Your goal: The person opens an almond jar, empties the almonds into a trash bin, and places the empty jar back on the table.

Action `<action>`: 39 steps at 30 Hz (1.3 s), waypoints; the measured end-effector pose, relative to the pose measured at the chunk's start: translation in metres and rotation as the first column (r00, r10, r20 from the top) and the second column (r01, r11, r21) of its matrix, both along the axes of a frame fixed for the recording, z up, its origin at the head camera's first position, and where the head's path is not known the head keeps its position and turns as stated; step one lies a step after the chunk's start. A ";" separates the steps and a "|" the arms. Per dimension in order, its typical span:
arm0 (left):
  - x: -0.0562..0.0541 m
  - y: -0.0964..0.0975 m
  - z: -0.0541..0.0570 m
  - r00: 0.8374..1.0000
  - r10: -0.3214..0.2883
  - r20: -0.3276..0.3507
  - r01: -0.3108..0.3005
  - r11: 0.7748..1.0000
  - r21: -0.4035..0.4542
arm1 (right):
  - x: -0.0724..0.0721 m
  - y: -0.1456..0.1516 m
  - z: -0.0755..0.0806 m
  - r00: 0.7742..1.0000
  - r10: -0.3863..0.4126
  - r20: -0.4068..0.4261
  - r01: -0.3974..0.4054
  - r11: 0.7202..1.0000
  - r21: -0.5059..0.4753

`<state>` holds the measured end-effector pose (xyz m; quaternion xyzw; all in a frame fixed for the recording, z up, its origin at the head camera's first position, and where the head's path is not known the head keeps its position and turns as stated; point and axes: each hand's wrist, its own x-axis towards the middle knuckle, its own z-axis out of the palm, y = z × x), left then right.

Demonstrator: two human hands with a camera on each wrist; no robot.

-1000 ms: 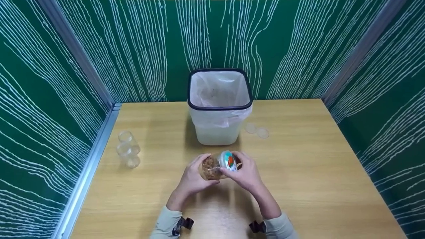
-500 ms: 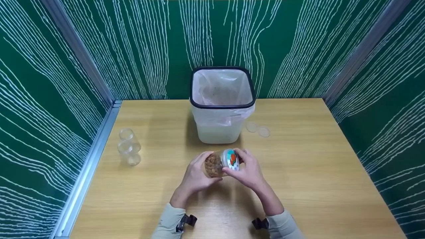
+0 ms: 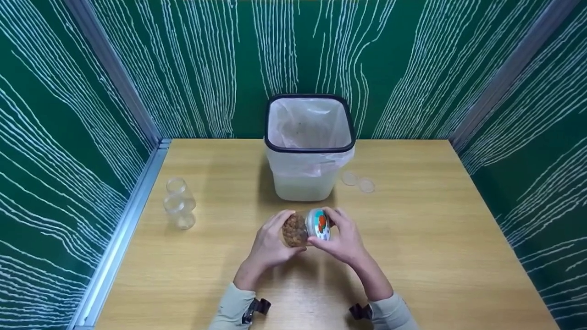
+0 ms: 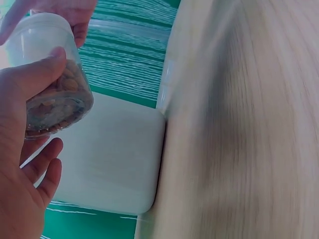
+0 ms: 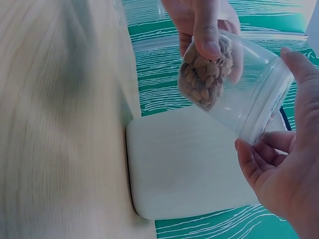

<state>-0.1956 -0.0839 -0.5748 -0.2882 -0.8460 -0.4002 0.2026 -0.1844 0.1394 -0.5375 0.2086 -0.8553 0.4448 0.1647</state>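
Both hands hold one clear plastic jar (image 3: 302, 228) above the wooden surface (image 3: 435, 238), just in front of the bin (image 3: 310, 151). The jar lies tilted on its side, with brown nuts (image 5: 204, 74) gathered at its base end.

Left hand (image 3: 270, 245): grip closed round the base end, thumb pressed over the nuts, fingers behind the jar and mostly hidden in the head view. In the left wrist view the lower fingers look loose below the jar.

Right hand (image 3: 344, 238): grip closed round the lid (image 3: 318, 224), which is white with a coloured label. Label print too small to read. The right wrist view shows thumb and fingertips at the lid's rim; the lid face is out of sight there.

The bin is white, with a black rim and a clear liner; contents unclear, only faint specks. Two empty clear jars (image 3: 179, 208) stand near the surface's left edge, well apart from the hands. Two clear loose lids (image 3: 358, 182) lie right of the bin. Both wrist views blur the surface.
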 end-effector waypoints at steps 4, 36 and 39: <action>0.002 0.003 0.000 1.000 -0.014 -0.007 0.014 1.000 0.008 | 0.001 0.003 -0.004 0.999 0.011 -0.044 -0.010 1.000 0.016; 0.008 -0.007 -0.007 0.999 -0.018 0.041 0.021 0.998 -0.061 | 0.017 0.008 0.018 0.952 -0.119 0.280 0.062 0.977 0.203; 0.006 -0.002 -0.005 0.999 -0.025 0.034 0.027 0.998 -0.056 | 0.016 0.011 0.020 0.953 -0.150 0.265 0.078 0.961 0.265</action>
